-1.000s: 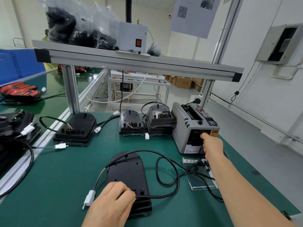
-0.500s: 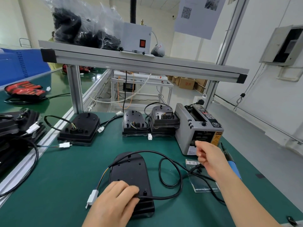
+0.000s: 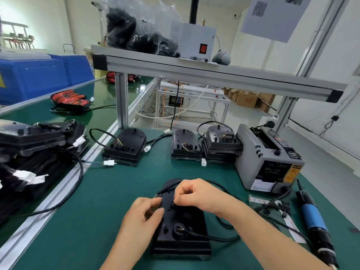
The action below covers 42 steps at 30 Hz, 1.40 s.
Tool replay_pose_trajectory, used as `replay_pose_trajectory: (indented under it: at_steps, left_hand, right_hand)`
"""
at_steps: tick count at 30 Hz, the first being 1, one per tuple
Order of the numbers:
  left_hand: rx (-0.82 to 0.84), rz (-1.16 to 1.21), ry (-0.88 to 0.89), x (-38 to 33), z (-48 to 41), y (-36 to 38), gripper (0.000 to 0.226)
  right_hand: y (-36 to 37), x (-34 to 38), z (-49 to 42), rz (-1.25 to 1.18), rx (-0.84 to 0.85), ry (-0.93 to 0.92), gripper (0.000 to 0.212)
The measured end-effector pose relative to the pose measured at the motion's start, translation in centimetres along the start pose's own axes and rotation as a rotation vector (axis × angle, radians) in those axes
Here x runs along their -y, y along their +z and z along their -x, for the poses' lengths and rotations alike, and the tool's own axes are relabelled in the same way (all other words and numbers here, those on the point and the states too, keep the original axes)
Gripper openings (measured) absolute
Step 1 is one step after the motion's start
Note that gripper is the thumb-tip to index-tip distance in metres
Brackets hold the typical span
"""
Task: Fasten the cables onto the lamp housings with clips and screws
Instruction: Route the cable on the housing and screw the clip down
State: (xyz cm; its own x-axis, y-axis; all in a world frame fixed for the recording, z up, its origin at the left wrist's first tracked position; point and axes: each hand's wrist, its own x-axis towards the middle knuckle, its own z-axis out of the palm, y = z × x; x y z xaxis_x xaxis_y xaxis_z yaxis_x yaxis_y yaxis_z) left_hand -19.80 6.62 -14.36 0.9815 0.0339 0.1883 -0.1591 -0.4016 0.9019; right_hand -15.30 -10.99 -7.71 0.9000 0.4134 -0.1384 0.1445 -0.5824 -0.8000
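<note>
green bench mat (image 3: 101, 207) under both hands: right hand (image 3: 196, 193) curls its fingers in a pinch over the far end of the lamp housing (image 3: 183, 244), contents too small to tell; left hand (image 3: 144, 213) grips its left edge. cable (image 3: 214, 238) trails right from the near socket, toward the blue screwdriver (image 3: 313, 217) and the tape dispenser (image 3: 268, 158).

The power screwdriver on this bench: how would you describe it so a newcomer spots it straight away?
Find the green bench mat, then the grey box-shaped machine at its far right. The screwdriver lies on the mat just in front of that machine, by the right edge, beside a clear bag of small black parts. It is the only tool with a blue grip.
</note>
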Motion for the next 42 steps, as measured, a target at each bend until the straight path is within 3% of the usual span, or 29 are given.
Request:
replay_pose_trajectory:
  at_steps: [6,13,31,42]
  left_hand:
    - [0.015,-0.308,0.079,0.9,-0.1,0.2,0.042]
    - [0.031,-0.313,0.087,1.6,0.0,-0.1,0.041]
    - [0.021,-0.398,0.114,2.1,-0.1,0.2,0.04]
    - [0.032,-0.444,0.122,1.8,0.0,0.0,0.042]
  right_hand:
    - [0.9,0.2,-1.0,0.21,0.06,-0.009,0.036]
    - [0.9,0.3,-1.6,0.188,0.032,0.049,0.023]
    - [1.8,-0.2,-1.9,0.382,-0.049,0.016,0.029]
    - [2.2,-1.0,-2.1,0.434,-0.081,-0.002,0.021]
